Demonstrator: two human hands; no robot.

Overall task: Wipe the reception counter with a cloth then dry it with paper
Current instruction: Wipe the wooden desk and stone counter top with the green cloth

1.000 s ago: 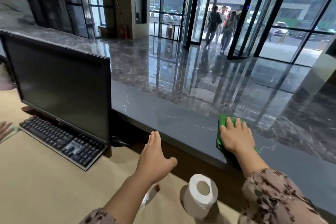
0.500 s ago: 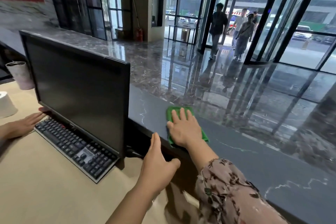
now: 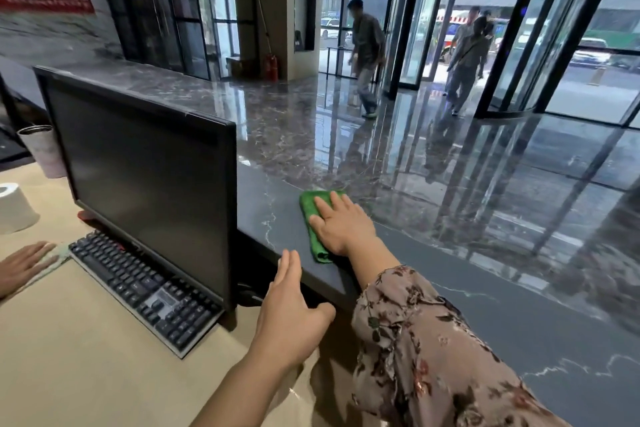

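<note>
Head view: the right hand [image 3: 341,225] lay flat, grip released, pressing a green cloth [image 3: 311,208] on the raised stone desk [image 3: 450,295], just right of the monitor [image 3: 149,180]. The left hand [image 3: 291,315], grip also released and holding nothing, hovered by the desk's near edge. Wiping looked under way. Drying had not begun, and a paper roll [image 3: 14,208] stood untouched at the left. A second earlier the cloth was further right; it had slid left toward the monitor.

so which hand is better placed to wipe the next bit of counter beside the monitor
Right. The right hand lies flat on the green cloth, which is already on the dark counter top. The left hand is open near the counter's front edge, holding nothing and off the cloth.
</note>
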